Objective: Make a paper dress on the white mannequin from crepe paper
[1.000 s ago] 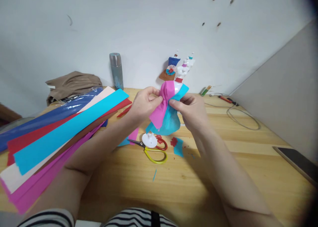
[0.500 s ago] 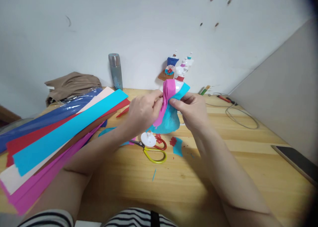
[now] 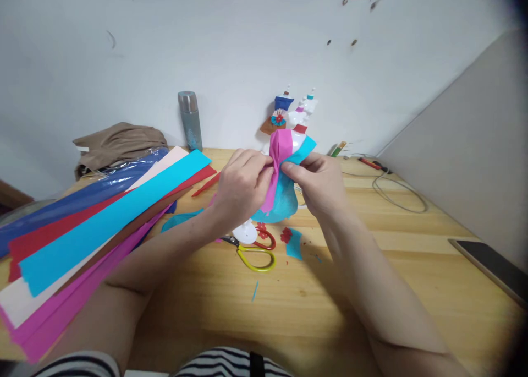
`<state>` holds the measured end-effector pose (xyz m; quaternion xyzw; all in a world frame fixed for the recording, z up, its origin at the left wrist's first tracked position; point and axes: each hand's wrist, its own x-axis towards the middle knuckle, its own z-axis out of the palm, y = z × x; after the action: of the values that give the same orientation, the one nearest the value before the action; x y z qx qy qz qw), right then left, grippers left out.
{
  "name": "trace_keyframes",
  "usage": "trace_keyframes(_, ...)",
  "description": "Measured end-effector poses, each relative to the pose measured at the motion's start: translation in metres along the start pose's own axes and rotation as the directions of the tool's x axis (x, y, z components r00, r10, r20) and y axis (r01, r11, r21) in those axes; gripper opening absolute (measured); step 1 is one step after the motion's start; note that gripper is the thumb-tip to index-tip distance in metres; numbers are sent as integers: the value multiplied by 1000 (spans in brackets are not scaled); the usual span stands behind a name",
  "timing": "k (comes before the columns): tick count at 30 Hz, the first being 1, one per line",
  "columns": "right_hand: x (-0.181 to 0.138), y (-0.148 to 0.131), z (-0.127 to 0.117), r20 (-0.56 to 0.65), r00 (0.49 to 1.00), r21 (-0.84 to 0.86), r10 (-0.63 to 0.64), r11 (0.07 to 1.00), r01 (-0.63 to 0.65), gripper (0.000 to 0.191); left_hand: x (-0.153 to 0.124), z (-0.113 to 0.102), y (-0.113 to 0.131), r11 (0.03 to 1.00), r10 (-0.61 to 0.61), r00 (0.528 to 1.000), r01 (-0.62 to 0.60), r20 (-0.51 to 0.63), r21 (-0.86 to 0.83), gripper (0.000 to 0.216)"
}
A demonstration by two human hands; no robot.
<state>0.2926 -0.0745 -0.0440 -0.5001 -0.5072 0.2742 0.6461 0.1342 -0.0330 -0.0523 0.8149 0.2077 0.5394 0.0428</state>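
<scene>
In front of me, a white plastic figure with a red band at its neck is wrapped in crepe paper. My left hand pinches a strip of pink crepe paper, which runs down the front in gathered folds. On the other side, my right hand grips blue crepe paper between thumb and fingers. Below the paper shows a round white disc, whose link to the figure I cannot make out. Scissors with yellow and red handles lie beneath on the wooden table.
Coloured paper strips are heaped at the left, near brown cloth. A steel flask and several decorated white pieces stand by the wall. Red paper flowers, a blue scrap, a cable and a phone lie about.
My left hand has shifted slightly, and its fingers now sit more over the pink strip, which is gathered narrower. My right hand keeps its hold. The view has moved a little.
</scene>
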Motion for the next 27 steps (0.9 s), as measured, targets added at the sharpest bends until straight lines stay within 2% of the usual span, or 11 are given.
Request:
trace_keyframes(8, 0, -1, 0, 15, 1000, 5, 10, 1000, -10, 25, 0, -2, -2, 938, -231, 970, 244, 83, -245, 4)
trace_keyframes(12, -1, -2, 0, 7, 1000, 31, 13, 999, -13, 25, 2, -1, -1, 885, -322, 942, 335, 95, -324, 9)
trace_keyframes(15, -2, -1, 0, 14, 1000, 22, 18, 1000, -18, 25, 6, 0, -1, 809, -418, 898, 435, 134, -394, 14)
trace_keyframes(18, -2, -1, -1, 20, 999, -18, 26, 1000, -26, 25, 12, 1, -5, 677, -495, 834, 546, 242, -494, 19)
trace_keyframes(22, -2, 0, -1, 46, 998, -50, 35, 998, -33, 28, 16, 0, -15, 521, -503, 763, 642, 406, -562, 22)
trace_keyframes(25, -1, 3, -1, 65, 997, -65, 41, 997, -37, 27, 17, -1, -18, 498, -487, 742, 670, 461, -551, 18)
trace_keyframes(27, 0, 4, -2, 72, 996, -61, 43, 997, -38, 24, 17, -3, -19, 524, -448, 740, 672, 501, -524, 11)
